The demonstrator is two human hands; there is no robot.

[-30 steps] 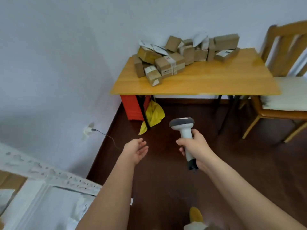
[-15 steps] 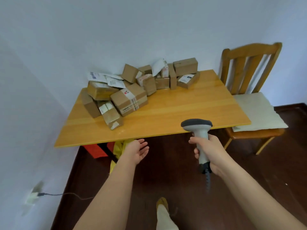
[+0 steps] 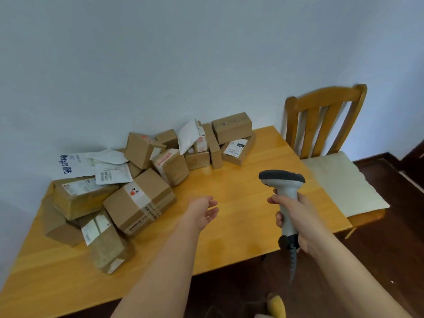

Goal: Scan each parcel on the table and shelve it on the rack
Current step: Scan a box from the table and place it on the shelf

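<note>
A: Where are the parcels (image 3: 146, 180)?

B: They sit in a messy heap on the far left part of the wooden table (image 3: 241, 228), pushed up near the wall. Most are brown boxes. Some white bags lie on top.

A: What is the right hand (image 3: 296, 216) doing?

B: Its fingers are wrapped tight round the handle of the scanner (image 3: 284, 193). The grey head sits up top and faces the heap, I think so it can read a label fast.

A: And the left hand (image 3: 203, 211)?

B: It holds nothing. The fingers are loose and a bit spread, out over the bare wood. It is near the big taped box (image 3: 140, 200) but not touching it. I think it is free so it can grab a parcel.

A: Can you see the rack?

B: No, it is not in view. There is just a chair (image 3: 325, 125) beside the table
</note>
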